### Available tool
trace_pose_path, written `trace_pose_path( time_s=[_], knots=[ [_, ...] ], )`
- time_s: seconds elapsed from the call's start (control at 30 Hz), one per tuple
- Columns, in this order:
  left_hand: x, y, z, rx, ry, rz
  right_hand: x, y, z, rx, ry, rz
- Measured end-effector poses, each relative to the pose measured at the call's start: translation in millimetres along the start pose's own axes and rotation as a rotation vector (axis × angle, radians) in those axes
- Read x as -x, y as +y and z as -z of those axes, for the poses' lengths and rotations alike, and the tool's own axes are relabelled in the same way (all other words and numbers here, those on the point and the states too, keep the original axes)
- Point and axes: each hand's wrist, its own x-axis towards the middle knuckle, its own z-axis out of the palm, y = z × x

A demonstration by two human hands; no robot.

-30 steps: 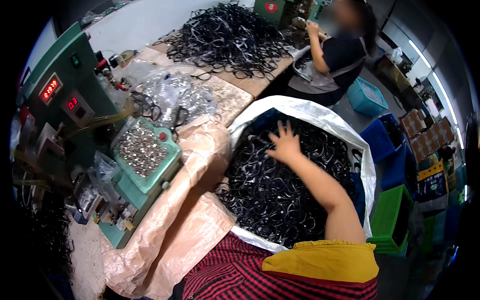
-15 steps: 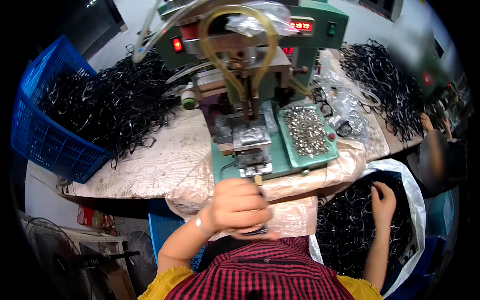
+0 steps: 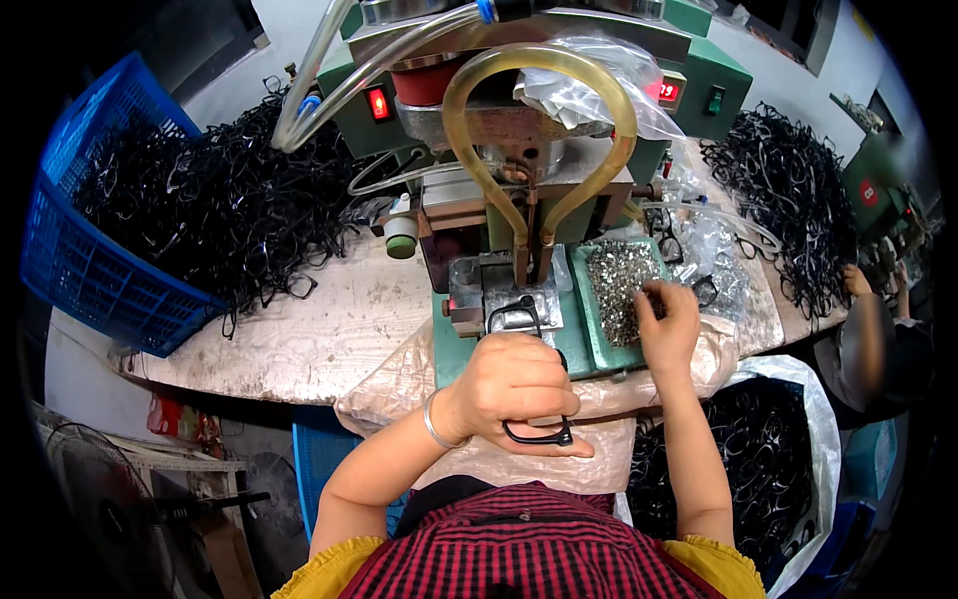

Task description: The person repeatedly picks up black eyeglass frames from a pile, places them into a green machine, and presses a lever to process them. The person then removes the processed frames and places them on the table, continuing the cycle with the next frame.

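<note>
Holding a black frame (image 3: 529, 371) at the press (image 3: 509, 260) fixture for alignment, the left hand (image 3: 514, 391) is closed around it — the right hand (image 3: 667, 324), fingers pinched, picks in the rivet tray (image 3: 614, 299).

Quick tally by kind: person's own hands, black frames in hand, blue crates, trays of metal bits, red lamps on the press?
Own hands: 2, left hand, right hand
Black frame in the left hand: 1
Blue crate: 1
Tray of metal bits: 1
Red lamps: 2, and
Total: 7
</note>
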Motion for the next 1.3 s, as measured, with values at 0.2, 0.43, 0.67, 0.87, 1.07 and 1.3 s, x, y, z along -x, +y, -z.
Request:
trace_pose_path(
  time_s=[0.2,0.43,0.67,0.87,1.07,1.3],
  knots=[
    [-1.5,1.3,4.4,-0.031,0.026,0.026,2.6,-1.7,-13.1,0.047,-0.077,0.058],
    [21.6,21.1,-2.1,-0.209,0.122,0.126,-13.9,-4.8,-27.8,0.117,-0.183,0.284],
    [180.9,8.7,110.0,-0.879,0.816,1.034,13.9,-2.7,-11.8,-0.114,0.0,0.097],
    [151.8,-84.3,282.5,-1.513,0.499,1.247,-4.5,-14.2,-17.7,-0.297,-0.036,-0.097],
    [181.8,-162.2,254.2,-1.549,0.257,1.41,0.6,-13.1,-21.9,-0.402,-0.037,-0.212],
    [186.0,-102.3,164.8,-0.851,0.608,1.024,36.5,13.0,18.0,-0.195,-0.003,-0.182]
  ],
)
